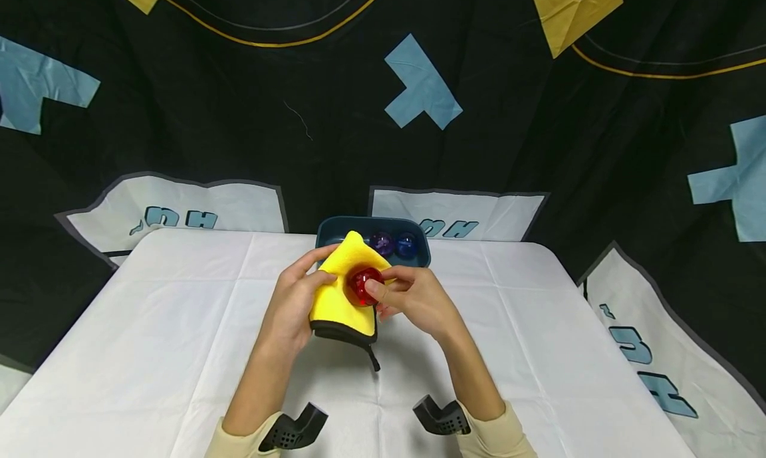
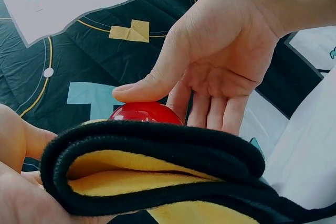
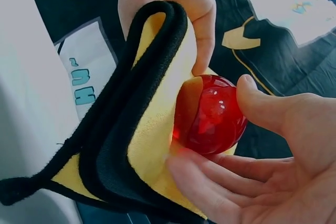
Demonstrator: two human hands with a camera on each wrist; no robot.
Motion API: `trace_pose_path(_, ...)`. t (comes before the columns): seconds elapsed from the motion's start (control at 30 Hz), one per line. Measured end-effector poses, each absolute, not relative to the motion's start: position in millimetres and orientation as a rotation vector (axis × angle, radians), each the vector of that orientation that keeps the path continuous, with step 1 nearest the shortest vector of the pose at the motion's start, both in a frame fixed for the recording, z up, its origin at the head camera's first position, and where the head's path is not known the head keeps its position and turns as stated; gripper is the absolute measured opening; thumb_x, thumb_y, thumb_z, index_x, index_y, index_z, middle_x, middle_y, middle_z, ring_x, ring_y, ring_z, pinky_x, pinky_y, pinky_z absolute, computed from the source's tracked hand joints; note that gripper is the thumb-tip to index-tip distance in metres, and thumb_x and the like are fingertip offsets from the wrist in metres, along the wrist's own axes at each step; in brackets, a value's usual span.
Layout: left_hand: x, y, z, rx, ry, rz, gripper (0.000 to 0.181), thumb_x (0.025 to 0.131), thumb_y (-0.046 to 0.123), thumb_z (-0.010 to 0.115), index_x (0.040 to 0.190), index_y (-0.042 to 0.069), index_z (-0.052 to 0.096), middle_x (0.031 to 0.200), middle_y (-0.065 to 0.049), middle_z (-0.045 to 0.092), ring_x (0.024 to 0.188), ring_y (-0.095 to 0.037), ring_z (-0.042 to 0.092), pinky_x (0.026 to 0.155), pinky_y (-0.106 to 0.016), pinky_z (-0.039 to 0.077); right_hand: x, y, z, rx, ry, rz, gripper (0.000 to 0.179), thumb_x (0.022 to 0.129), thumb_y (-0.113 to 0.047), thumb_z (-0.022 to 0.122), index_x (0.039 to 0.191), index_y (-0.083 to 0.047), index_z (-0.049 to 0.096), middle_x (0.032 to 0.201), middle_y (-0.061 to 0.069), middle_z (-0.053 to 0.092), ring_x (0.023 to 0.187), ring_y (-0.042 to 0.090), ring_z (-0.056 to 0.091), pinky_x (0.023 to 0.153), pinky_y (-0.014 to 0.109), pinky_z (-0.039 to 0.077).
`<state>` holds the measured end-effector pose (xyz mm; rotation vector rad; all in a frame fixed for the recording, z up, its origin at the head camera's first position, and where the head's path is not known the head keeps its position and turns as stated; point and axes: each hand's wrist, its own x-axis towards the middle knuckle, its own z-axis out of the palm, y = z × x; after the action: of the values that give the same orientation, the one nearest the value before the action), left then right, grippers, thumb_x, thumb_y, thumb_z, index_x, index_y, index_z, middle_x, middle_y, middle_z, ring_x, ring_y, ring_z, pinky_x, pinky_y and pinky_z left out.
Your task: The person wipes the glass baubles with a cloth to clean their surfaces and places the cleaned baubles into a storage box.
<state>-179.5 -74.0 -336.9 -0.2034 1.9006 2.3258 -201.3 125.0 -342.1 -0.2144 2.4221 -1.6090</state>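
A folded yellow cloth with black edging [image 1: 341, 312] is held up over the table by my left hand [image 1: 294, 298], thumb on its face and fingers behind. Against the cloth's yellow side lies a glossy, see-through red ball [image 3: 214, 115]. My right hand [image 1: 419, 297] pinches this ball, with the thumb [image 3: 262, 98] on its outer side and the fingers under and behind it. From the left wrist view, only the top of the red ball [image 2: 147, 113] shows above the cloth's folded black rim [image 2: 157, 135].
Just beyond the hands, a dark blue tray [image 1: 423, 245] stands at the table's far edge. Inside it sit a purple ball [image 1: 382, 244] and a blue ball [image 1: 407, 245]. A white cloth [image 1: 179, 325] covers the table. Behind hangs a black patterned sheet [image 1: 335, 132].
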Motion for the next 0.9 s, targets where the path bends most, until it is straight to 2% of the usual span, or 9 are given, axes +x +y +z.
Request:
trace_pose_path(0.17,-179.7,-75.2,-336.3,-0.199,1.885,2.341,0.049,0.096,0.013,0.054,0.142,0.028,0.056,0.149,-0.009,0.042,0.126,-0.031,0.048,0.094,-0.038,0.057,-198.0,120.9,-340.8,-0.238,2.482,-1.65,0.049,0.088,-0.036,0.078,0.129,-0.013,0.066,0.121,0.005,0.07,0.104,0.024,0.069,0.093,0.043,0.058)
trace_pose_path(0.27,-180.3,-75.3,-336.3,-0.191,1.865,2.349,0.049,0.096,0.012,0.054,0.142,0.027,0.056,0.149,-0.009,0.042,0.126,-0.031,0.049,0.094,-0.038,0.058,-194.6,118.0,-340.1,-0.269,2.506,-1.727,0.047,0.087,-0.03,0.08,0.131,-0.021,0.066,0.129,0.002,0.066,0.117,0.025,0.063,0.094,0.042,0.058)
trace_pose_path(0.5,-180.2,-73.8,-336.6,-0.185,1.855,2.342,0.048,0.096,0.012,0.054,0.141,0.027,0.056,0.149,-0.009,0.042,0.126,-0.031,0.048,0.093,-0.038,0.058,-188.0,115.8,-337.7,-0.343,2.544,-1.806,0.036,0.088,-0.02,0.079,0.123,-0.02,0.071,0.125,0.0,0.069,0.116,0.027,0.064,0.092,0.042,0.059)
trace_pose_path(0.73,-179.4,-74.7,-336.1,-0.202,1.871,2.338,0.049,0.095,0.012,0.056,0.142,0.027,0.056,0.149,-0.008,0.041,0.127,-0.031,0.047,0.096,-0.039,0.057,-187.7,122.5,-330.7,-0.457,2.38,-1.78,0.06,0.079,-0.003,0.083,0.135,-0.017,0.066,0.136,0.005,0.063,0.121,0.03,0.061,0.092,0.037,0.059)
trace_pose_path(0.9,-178.8,-74.3,-336.3,-0.196,1.873,2.334,0.049,0.095,0.012,0.056,0.142,0.027,0.056,0.15,-0.008,0.041,0.127,-0.031,0.046,0.095,-0.038,0.057,-188.2,123.1,-331.5,-0.427,2.469,-1.742,0.059,0.076,-0.001,0.083,0.131,-0.019,0.07,0.13,0.004,0.068,0.112,0.029,0.065,0.087,0.037,0.06)
